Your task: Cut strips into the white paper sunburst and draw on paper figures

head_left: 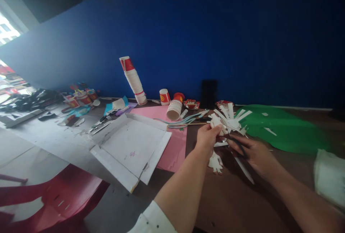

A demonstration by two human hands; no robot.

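My left hand [207, 137] pinches a small piece of white paper [216, 121] between thumb and fingers. Closed around the dark handle of a pair of scissors [240, 146] is my right hand [252, 150], just right of the paper; the blades are mostly hidden. A white paper cut-out [215, 163] with finger-like ends lies on the brown table below my hands. Directly behind them, a bunch of white paper strips [231, 119] fans out. Another narrow white strip [244, 170] rests under my right hand.
Green paper [275, 128] lies at the right, pink paper [175, 150] at the left. A shallow white cardboard tray [126, 154] overlaps the pink sheet. A tall leaning stack of paper cups [134, 82] stands by the blue partition [172, 28]. A red chair [67, 197] is lower left.
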